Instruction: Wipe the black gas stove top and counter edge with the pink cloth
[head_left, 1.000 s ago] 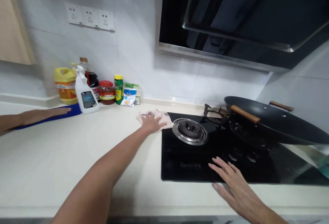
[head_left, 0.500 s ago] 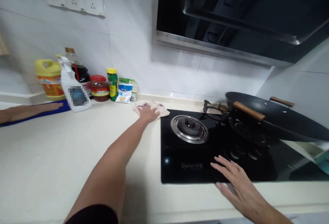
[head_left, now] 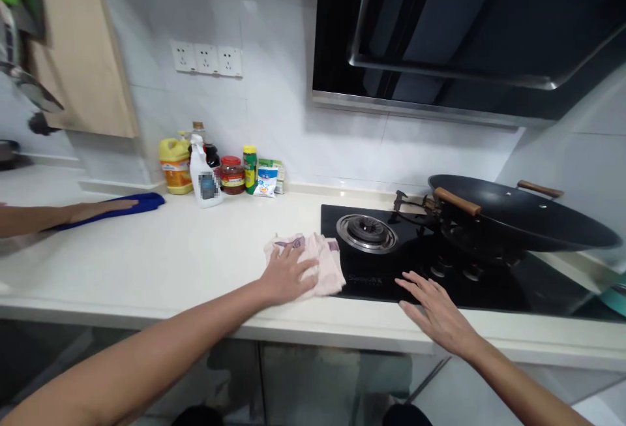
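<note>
My left hand (head_left: 287, 276) lies flat, with fingers spread, on a pale pink cloth (head_left: 327, 268) with purplish patches. The cloth rests on the counter (head_left: 215, 263) and laps over the left edge of the black gas hob (head_left: 372, 269). My right hand (head_left: 437, 312) is open, palm down and holding nothing, at the hob's front edge. Whether it touches the surface I cannot tell. A round burner (head_left: 368, 233) sits just beyond the cloth.
A large wok (head_left: 528, 214) covers the right burner, below the range hood (head_left: 440, 34). Along the wall stand a white spray bottle (head_left: 205, 181), a yellow jug (head_left: 176, 168), a red-lidded jar (head_left: 232, 177) and packets (head_left: 267, 181). At left, another person's hand (head_left: 105, 207) presses a blue cloth (head_left: 149, 201).
My left hand has drawn the pink cloth from the back of the counter toward the front edge. My right hand stays by the hob's front. The view has shifted, showing more at left.
</note>
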{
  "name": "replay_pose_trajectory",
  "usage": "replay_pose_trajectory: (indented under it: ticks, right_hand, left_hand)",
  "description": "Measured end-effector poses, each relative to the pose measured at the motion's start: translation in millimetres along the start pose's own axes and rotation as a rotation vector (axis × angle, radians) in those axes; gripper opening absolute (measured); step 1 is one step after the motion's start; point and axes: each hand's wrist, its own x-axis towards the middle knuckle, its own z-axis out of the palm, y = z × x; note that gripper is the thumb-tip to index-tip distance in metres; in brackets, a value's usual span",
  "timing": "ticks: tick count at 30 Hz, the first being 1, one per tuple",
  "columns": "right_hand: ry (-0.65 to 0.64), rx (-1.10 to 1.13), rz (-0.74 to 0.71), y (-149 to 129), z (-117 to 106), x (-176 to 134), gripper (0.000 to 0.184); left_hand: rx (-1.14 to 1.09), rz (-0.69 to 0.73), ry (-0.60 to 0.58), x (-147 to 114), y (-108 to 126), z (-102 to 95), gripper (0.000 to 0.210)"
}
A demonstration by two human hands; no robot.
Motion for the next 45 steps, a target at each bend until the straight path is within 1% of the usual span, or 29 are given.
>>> replay_pose_trajectory:
  ticks: [3, 5, 7, 9, 12, 14, 16, 18, 20, 22, 25, 27, 28, 30, 32, 34, 36, 40, 42, 45]
  right_hand:
    - [0.002, 0.012, 0.000, 1, 1, 0, 0.053]
    - [0.007, 0.023, 0.001, 0, 1, 0, 0.053]
    - [0.015, 0.033, 0.004, -1, 1, 1, 0.053]
    - [0.020, 0.044, 0.009, -2, 0, 2, 0.052]
    - [0.026, 0.061, 0.018, -4, -2, 3, 0.051]
    - [0.036, 0.070, 0.023, -6, -3, 4, 0.050]
    - [0.048, 0.076, 0.027, -7, -3, 5, 0.049]
    - [0.059, 0.080, 0.029, -7, -3, 6, 0.048]
    - [0.059, 0.083, 0.031, -8, -4, 6, 0.048]
    - [0.053, 0.086, 0.035, -8, -5, 7, 0.049]
    - [0.037, 0.089, 0.042, -8, -6, 7, 0.050]
    - [0.034, 0.087, 0.046, -8, -6, 7, 0.050]
    - [0.036, 0.086, 0.048, -7, -5, 7, 0.050]
    - [0.038, 0.087, 0.048, -6, -4, 7, 0.051]
    - [0.025, 0.091, 0.048, -3, -4, 7, 0.052]
    - [0.007, 0.093, 0.051, -1, -3, 7, 0.052]
    - [-0.002, 0.090, 0.055, 2, -3, 7, 0.052]
    - [0.002, 0.073, 0.050, 6, 1, 7, 0.054]
    - [0.012, 0.066, 0.044, 7, 4, 6, 0.055]
    - [0.032, 0.056, 0.039, 7, 8, 4, 0.055]
  left_hand:
    - [-0.061, 0.117, 0.045, -51, 18, -11.8, 0.035]
    - [-0.111, 0.143, 0.091, -71, 27, -14.8, 0.025]
    - [-0.180, 0.126, 0.150, -79, 33, -14.6, 0.019]
    - [-0.303, 0.066, 0.203, -75, 34, -14.1, 0.020]
    - [-0.499, -0.121, 0.264, -47, 31, -16.7, 0.028]
    - [-0.525, -0.252, 0.285, -19, 28, -19.4, 0.037]
    - [-0.487, -0.324, 0.279, 14, 27, -19.9, 0.047]
    - [-0.448, -0.325, 0.232, 47, 29, -16.7, 0.051]
    - [-0.407, -0.290, 0.134, 76, 34, -10.0, 0.049]
    - [-0.353, -0.249, 0.014, 99, 43, -1.8, 0.055]
    - [-0.266, -0.223, -0.127, 121, 56, 7.5, 0.075]
    - [-0.222, -0.212, -0.186, 123, 64, 9.7, 0.078]
    - [-0.206, -0.198, -0.209, 120, 67, 9.7, 0.078]
    - [-0.187, -0.154, -0.238, 106, 74, 8.3, 0.078]
    - [-0.181, -0.103, -0.252, 84, 83, 6.6, 0.077]
    - [-0.175, -0.034, -0.238, 56, 95, 6.1, 0.075]
    - [-0.161, 0.061, -0.181, 28, 109, 7.6, 0.072]
    - [-0.103, 0.278, 0.032, -20, 139, 13.1, 0.057]
    - [-0.065, 0.356, 0.123, -37, 152, 14.7, 0.052]
    - [-0.002, 0.396, 0.170, -51, 161, 13.8, 0.048]
